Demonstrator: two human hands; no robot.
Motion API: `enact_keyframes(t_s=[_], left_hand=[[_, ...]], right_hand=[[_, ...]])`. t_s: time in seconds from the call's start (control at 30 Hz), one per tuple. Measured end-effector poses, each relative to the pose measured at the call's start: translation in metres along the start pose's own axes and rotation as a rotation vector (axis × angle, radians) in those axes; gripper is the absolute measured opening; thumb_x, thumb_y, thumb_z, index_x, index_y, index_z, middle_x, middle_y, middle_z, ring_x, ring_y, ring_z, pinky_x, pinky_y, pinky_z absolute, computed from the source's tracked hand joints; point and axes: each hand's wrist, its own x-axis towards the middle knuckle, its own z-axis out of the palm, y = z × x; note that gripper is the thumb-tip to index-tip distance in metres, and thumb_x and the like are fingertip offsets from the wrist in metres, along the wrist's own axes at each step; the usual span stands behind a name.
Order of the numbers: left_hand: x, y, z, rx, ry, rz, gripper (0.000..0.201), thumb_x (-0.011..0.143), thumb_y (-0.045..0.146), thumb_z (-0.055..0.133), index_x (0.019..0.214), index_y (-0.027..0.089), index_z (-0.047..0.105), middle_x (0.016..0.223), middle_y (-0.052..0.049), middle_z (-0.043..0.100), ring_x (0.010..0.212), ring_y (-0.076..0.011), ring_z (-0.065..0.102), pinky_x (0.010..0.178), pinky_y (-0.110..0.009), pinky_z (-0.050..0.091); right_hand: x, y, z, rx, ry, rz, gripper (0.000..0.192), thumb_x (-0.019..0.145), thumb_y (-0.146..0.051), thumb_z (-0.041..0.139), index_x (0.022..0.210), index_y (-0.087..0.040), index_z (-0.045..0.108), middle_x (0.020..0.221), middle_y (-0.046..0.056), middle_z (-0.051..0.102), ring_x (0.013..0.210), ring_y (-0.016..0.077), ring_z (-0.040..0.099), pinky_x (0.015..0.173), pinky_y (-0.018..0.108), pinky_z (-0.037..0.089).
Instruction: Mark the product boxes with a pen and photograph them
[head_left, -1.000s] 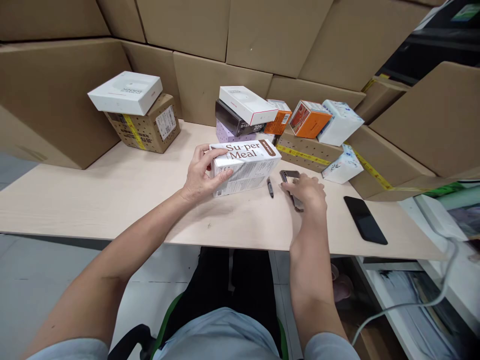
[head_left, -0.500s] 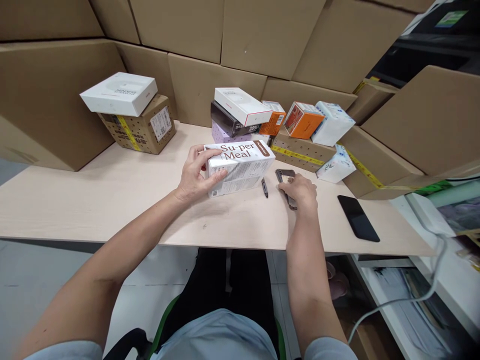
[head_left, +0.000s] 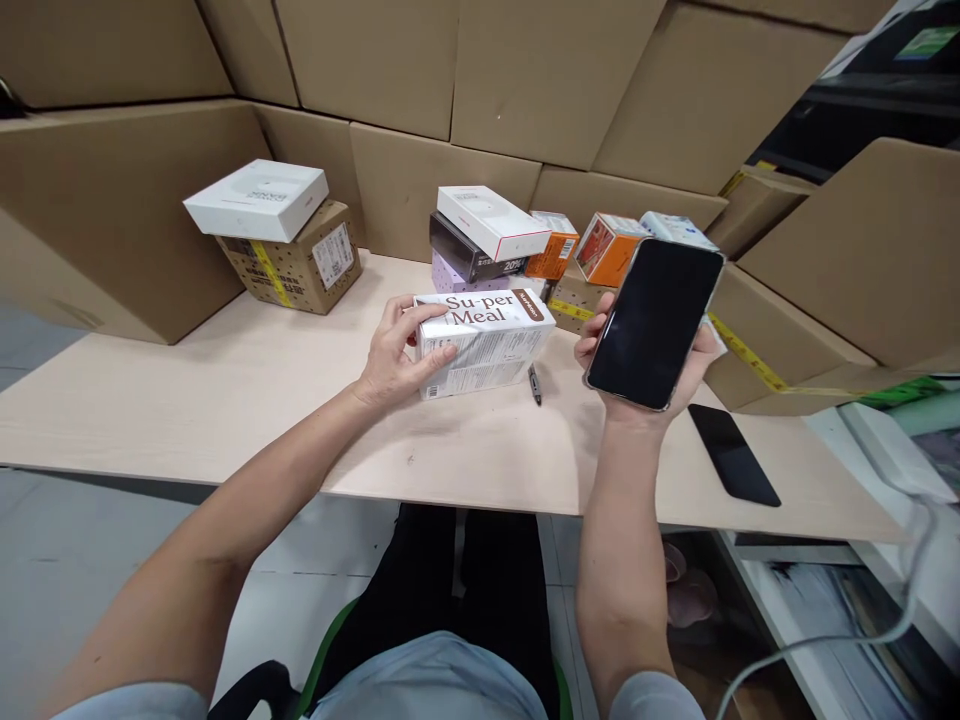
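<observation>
The Su-per Meal box lies mid-surface, the left hand gripping its left end. A pen lies just right of it. Further right, the right hand holds a phone above the surface; a second phone lies flat near the front edge, right of that hand. Behind the box sits a stack of small boxes. At far left, a flat box rests on a carton. Cardboard cartons line the back, probably touching the surface.

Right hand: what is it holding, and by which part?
The right hand holds a phone, screen dark and facing up, gripped from underneath around its lower end, fingers at its edges.
</observation>
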Motion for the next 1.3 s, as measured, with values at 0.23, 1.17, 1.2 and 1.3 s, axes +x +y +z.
enact_keyframes(t_s=[0.23, 1.17, 1.2, 1.3], left_hand=[[0.001, 0.001, 0.000, 0.017, -0.003, 0.013, 0.048, 0.082, 0.050, 0.074, 0.123, 0.026, 0.064, 0.116, -0.010, 0.055, 0.108, -0.0221, 0.057, 0.071, -0.030, 0.055], [0.001, 0.005, 0.001, 0.010, 0.003, 0.025, 0.045, 0.083, 0.045, 0.074, 0.123, 0.026, 0.064, 0.118, -0.009, 0.056, 0.109, -0.0229, 0.057, 0.074, -0.032, 0.054], [0.001, 0.005, 0.001, 0.005, 0.005, 0.030, 0.045, 0.083, 0.044, 0.075, 0.123, 0.026, 0.064, 0.118, -0.009, 0.056, 0.109, -0.0228, 0.057, 0.075, -0.032, 0.054], [0.000, 0.005, 0.000, 0.000, 0.002, 0.027, 0.045, 0.083, 0.042, 0.075, 0.124, 0.027, 0.064, 0.119, -0.009, 0.056, 0.112, -0.0234, 0.056, 0.076, -0.032, 0.054]], right_hand=[[-0.019, -0.002, 0.043, 0.147, -0.301, 0.248, 0.072, 0.086, -0.070, 0.021, 0.136, -0.027, 0.050, 0.133, 0.013, 0.062, 0.108, 0.0302, 0.062, 0.083, 0.048, 0.052], [-0.022, 0.020, 0.059, 0.414, -0.403, 0.346, 0.063, 0.089, -0.061, 0.026, 0.128, -0.023, 0.058, 0.123, 0.010, 0.069, 0.099, 0.0260, 0.069, 0.084, 0.044, 0.057], [-0.022, 0.020, 0.059, 0.421, -0.401, 0.349, 0.063, 0.089, -0.061, 0.026, 0.128, -0.023, 0.058, 0.123, 0.010, 0.069, 0.099, 0.0259, 0.069, 0.084, 0.044, 0.058], [-0.022, 0.019, 0.060, 0.428, -0.402, 0.359, 0.063, 0.089, -0.061, 0.025, 0.129, -0.023, 0.057, 0.124, 0.010, 0.069, 0.101, 0.0262, 0.069, 0.083, 0.044, 0.058]])
